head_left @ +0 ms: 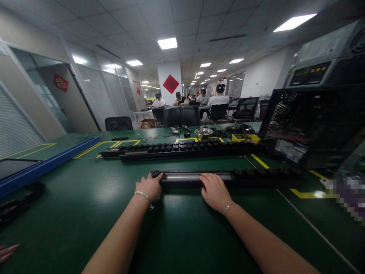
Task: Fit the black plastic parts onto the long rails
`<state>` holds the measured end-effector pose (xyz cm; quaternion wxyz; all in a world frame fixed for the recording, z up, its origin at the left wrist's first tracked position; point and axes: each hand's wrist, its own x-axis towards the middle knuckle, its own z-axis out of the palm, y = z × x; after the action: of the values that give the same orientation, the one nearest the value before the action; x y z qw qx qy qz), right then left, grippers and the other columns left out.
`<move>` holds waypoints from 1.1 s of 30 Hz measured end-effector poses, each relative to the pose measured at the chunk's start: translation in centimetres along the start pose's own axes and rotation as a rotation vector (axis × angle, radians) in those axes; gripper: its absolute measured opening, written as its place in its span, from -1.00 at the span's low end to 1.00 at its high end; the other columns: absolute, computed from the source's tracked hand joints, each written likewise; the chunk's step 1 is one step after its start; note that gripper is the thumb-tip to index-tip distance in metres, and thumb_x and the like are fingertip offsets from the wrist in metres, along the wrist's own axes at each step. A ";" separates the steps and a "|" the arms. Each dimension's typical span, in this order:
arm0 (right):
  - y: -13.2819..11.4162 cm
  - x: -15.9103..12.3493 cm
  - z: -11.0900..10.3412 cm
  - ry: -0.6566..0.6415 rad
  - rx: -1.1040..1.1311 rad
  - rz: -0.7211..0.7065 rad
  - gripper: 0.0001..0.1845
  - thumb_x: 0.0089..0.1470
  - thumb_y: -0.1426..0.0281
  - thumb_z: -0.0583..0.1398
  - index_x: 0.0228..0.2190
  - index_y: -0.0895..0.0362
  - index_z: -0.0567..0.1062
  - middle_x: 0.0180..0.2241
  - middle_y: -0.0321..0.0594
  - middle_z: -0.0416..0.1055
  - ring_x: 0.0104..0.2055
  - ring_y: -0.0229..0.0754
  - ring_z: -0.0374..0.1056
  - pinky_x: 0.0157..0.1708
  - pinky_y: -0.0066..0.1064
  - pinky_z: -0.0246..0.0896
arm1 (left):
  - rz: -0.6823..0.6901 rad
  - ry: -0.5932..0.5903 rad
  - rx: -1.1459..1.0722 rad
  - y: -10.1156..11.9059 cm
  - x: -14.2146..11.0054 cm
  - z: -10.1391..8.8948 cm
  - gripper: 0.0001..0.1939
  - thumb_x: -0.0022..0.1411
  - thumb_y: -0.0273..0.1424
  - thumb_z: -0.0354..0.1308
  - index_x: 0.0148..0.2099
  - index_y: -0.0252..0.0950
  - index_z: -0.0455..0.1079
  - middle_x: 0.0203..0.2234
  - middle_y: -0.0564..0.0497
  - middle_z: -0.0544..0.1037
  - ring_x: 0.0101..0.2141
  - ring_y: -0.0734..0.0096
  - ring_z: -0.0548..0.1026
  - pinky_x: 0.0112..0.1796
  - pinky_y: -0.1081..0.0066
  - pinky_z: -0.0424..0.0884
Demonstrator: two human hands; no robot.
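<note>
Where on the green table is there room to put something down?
Bare green mat lies between the two forearms, below the long black rail that the left hand and right hand touch. Behind it, the knob-studded black strip and steel bowl crowd the table.

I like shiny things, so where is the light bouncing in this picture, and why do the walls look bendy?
In the head view, ceiling lights glare off the long bar under the left hand and right hand, and softly off the green table; the wide lens curves walls near the edges; a patch at right is pixelated.
</note>
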<state>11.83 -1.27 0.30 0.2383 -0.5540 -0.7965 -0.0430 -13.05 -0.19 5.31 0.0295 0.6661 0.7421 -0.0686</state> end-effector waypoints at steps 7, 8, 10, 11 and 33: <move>0.1 0.0 0.1 0.005 -0.014 -0.006 -0.58 0.00 0.46 0.05 -0.06 0.16 0.41 0.04 -0.13 0.33 0.10 -0.12 0.15 0.18 -0.23 -0.17 | -0.001 -0.024 -0.021 -1.4 0.9 0.1 -0.36 0.14 -0.37 -0.10 0.29 0.01 -0.02 0.21 -0.25 0.15 0.06 -0.08 0.32 -0.05 -0.01 0.26; 0.1 0.0 0.1 0.006 -0.016 -0.007 -0.58 0.00 0.46 0.05 -0.06 0.15 0.41 0.03 -0.13 0.33 0.10 -0.12 0.15 0.18 -0.23 -0.16 | 0.006 -0.021 -0.030 -1.6 1.0 0.2 -0.36 0.13 -0.37 -0.10 0.29 -0.01 -0.01 0.20 -0.25 0.17 0.04 -0.06 0.34 -0.06 0.01 0.27; 0.1 0.0 0.2 0.009 -0.020 -0.012 -0.58 0.00 0.46 0.05 -0.06 0.16 0.41 0.03 -0.13 0.33 0.10 -0.13 0.15 0.17 -0.23 -0.16 | 0.018 -0.017 -0.045 -1.8 1.2 0.5 -0.35 0.13 -0.37 -0.10 0.29 -0.04 0.00 0.20 -0.27 0.17 0.02 -0.02 0.38 -0.06 0.05 0.28; 0.1 0.0 0.2 0.010 -0.021 -0.014 -0.58 0.00 0.47 0.06 -0.06 0.16 0.41 0.03 -0.13 0.33 0.10 -0.13 0.15 0.17 -0.23 -0.16 | 0.019 -0.018 -0.049 -1.9 1.3 0.6 -0.34 0.13 -0.37 -0.09 0.30 -0.05 -0.02 0.20 -0.28 0.15 0.01 -0.01 0.39 -0.06 0.06 0.29; 0.0 0.0 0.0 0.002 -0.014 -0.004 -0.57 0.01 0.47 0.05 -0.05 0.16 0.41 0.04 -0.12 0.32 0.10 -0.12 0.16 0.17 -0.21 -0.15 | -0.046 0.057 -0.111 -5.2 3.3 1.8 -0.32 0.04 -0.46 -0.06 0.26 -0.15 0.09 0.17 -0.20 0.24 -0.05 0.25 0.45 -0.07 0.36 0.33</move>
<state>11.80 -1.28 0.33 0.2350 -0.5541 -0.7970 -0.0497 -18.65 2.28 3.37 0.0436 0.6479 0.7604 -0.0091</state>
